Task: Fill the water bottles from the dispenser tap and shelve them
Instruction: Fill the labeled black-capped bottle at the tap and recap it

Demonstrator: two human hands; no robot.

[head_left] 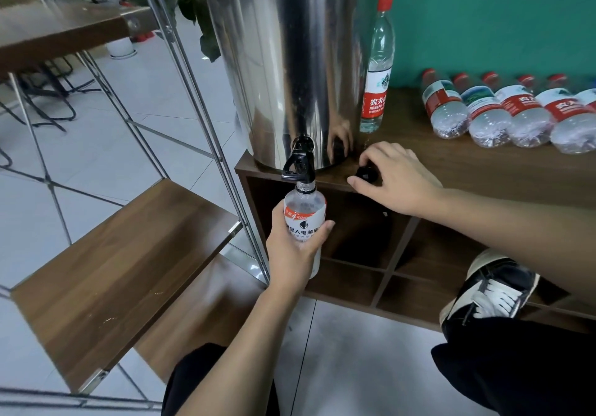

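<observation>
Lying capped bottles [503, 110] crowding cabinet top [467, 164] beside dispenser [283, 60].

A big metal tank [283, 60] stands on the left end of a low cabinet [483, 170]. Its tap [298, 165] sticks out over the front edge. Right under the tap is a bottle [304, 219], with its mouth touching the spout. The left hand [295, 248] holds this bottle in front of the cabinet's open boxes. To the right of the tap, the right hand [396, 180] rests on the cabinet top, over a small cap [367, 173]. Just right of the tank one tall bottle [378, 67] stands up. Farther right, a row of bottles [506, 112] lies on its side by the wall. A shelf rack [129, 254] stands left of the cabinet. A shoe [490, 290] is in front of the cabinet, low on the right.
</observation>
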